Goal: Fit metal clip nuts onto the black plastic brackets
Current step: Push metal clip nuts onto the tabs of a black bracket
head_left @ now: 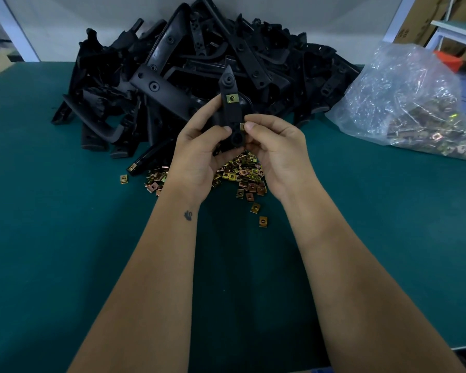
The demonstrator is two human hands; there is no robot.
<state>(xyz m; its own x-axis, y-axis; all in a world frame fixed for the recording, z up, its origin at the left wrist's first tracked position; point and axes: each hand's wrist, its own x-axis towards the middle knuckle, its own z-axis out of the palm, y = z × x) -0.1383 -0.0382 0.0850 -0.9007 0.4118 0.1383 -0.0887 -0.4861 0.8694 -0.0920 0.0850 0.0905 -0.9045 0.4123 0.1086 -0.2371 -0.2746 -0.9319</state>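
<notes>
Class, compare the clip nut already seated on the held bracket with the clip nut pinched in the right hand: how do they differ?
The seated clip nut sits on the bracket's upper part, its face fully showing; the pinched clip nut is at the bracket's right edge lower down, mostly hidden. No hand touches the seated one; the right hand pinches the other. Both are brassy metal.

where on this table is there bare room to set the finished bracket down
Bare green table lies left of the loose clip nuts and near the front edge. Another patch sits below the plastic bag. It is crowded toward the bracket pile.
</notes>
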